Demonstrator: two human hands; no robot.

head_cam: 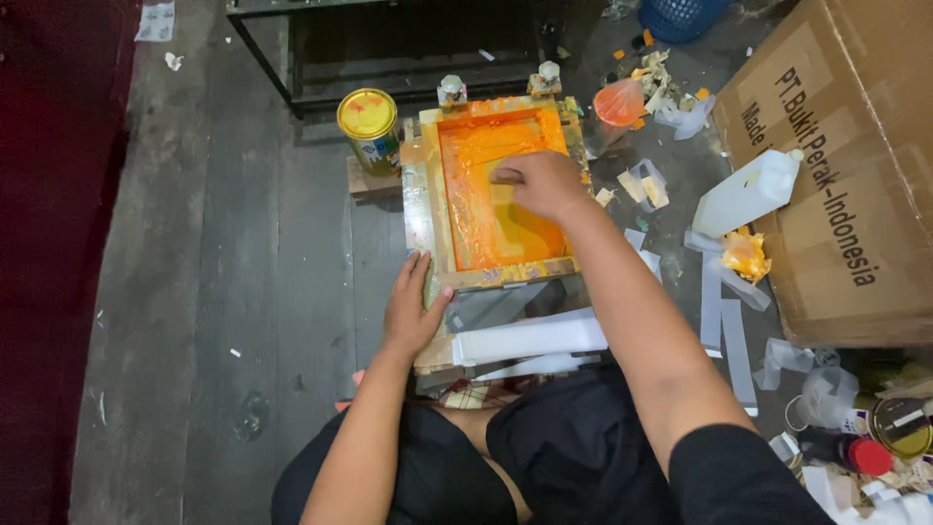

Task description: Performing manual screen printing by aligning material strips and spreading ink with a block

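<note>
Clutter rings the wooden frame (501, 185), which lies flat on a low stack of boards on the dark floor (224, 292), in front of the seated person's knees. Its screen is thick with orange ink. The right hand (539, 183) is inside the frame, fingers curled together and pressing down on the inked screen; whether they grip a tool I cannot tell. The left hand (413, 309) lies flat, fingers spread, against the frame's near left corner. White strips (530, 338) stick out from under the frame's near edge. A yellow-lidded tin (369, 126) stands just beside the far left corner. To the right lie tape scraps, a white bottle (748, 190) on its side, and a big cardboard box (846, 165). An orange cup (619, 105) sits past the far right corner.
</note>
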